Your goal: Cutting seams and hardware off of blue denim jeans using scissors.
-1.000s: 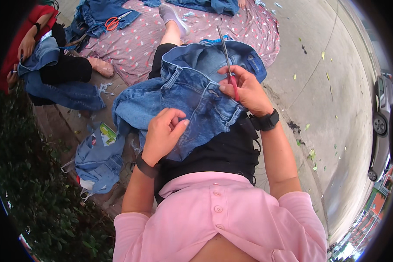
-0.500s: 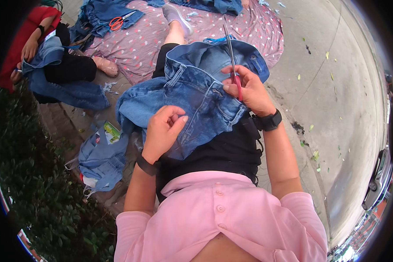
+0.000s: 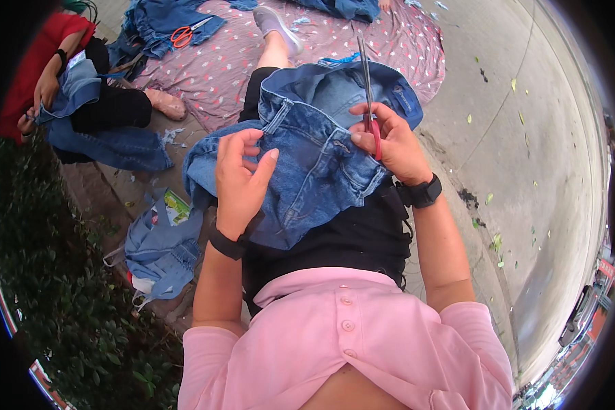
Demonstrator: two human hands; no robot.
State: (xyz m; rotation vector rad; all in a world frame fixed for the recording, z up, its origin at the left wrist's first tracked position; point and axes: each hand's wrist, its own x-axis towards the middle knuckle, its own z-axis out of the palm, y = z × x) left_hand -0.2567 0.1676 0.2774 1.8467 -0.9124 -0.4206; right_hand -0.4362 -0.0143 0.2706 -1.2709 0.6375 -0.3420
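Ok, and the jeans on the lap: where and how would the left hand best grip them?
Probably by the waistband of the jeans, near the belt loop, pinching over the rim from the left. That rim stands open, giving an edge to pinch, and the left hand is close. The right hand holds the red-handled scissors farther right, so this side looks clearer.

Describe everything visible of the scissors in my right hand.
The scissors have long, slim, grey, metallic-looking blades lying close together and a red handle, plastic by its look. They sit in the grip of the right hand, which partly hides the handle. The blades point toward the picture's top, crossing in view over the blue jeans, tips showing against the pink patterned cloth; whether they touch the jeans cannot be told.
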